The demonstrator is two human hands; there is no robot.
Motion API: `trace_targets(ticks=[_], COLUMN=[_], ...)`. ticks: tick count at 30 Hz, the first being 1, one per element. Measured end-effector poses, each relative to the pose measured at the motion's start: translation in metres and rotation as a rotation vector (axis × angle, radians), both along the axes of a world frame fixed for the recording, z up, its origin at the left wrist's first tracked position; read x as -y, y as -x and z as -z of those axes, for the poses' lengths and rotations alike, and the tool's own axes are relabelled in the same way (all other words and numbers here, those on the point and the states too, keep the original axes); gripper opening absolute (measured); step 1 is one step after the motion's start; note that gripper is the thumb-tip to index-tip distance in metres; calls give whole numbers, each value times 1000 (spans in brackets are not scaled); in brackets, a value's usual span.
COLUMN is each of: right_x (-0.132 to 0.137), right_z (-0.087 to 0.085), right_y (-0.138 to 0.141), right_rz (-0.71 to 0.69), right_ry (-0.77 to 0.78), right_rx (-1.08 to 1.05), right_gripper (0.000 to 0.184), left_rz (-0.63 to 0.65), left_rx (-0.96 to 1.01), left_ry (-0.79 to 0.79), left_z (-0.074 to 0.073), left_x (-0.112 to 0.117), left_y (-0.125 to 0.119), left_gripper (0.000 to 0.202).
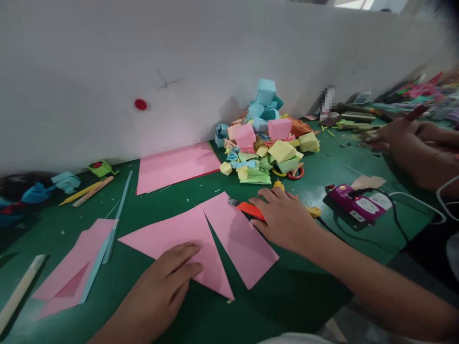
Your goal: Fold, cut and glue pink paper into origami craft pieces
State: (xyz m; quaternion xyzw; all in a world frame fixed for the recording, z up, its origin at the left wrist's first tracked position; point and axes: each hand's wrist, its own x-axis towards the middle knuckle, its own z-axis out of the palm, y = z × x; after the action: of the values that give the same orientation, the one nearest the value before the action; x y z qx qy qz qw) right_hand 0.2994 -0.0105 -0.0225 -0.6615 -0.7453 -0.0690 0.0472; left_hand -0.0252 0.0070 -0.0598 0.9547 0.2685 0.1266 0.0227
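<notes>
The folded paper [201, 239] was pink; the table [297, 286] green; the scissors handle [253, 211] orange; the glue gun [353, 203] purple.

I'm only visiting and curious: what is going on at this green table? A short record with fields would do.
surface: green table
left hand: flat, fingers pressing on a pink paper triangle
right hand: palm down over an orange toothed tool, beside a second pink piece
behind: pile of folded paper pieces in blue, pink, yellow and green
right: purple device with a cable
far right: another person's hands
</notes>
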Motion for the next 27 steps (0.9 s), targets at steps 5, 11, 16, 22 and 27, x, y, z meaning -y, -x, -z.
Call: trace_targets(ticks=[5, 11, 16, 22, 27], right_x=[-13, -13, -9, -15, -9], right_z=[5, 36, 37, 40, 28], right_y=[28, 46, 44, 35, 41], right_rz=[-293, -465, -382, -312, -402], right_ry=[-10, 89, 77, 54, 113], right_rx=[-91, -141, -138, -162, -230], right_gripper=[58, 71, 71, 68, 68], left_rz=[-189, -296, -336, -284, -224], left_rx=[4, -95, -114, -113, -146], left_ry=[-5, -69, -78, -64, -72], left_z=[3, 16, 15, 13, 10], left_x=[-6, -6, 1, 1, 3], left_y=[2, 5, 3, 5, 3], left_gripper=[36, 69, 68, 69, 68])
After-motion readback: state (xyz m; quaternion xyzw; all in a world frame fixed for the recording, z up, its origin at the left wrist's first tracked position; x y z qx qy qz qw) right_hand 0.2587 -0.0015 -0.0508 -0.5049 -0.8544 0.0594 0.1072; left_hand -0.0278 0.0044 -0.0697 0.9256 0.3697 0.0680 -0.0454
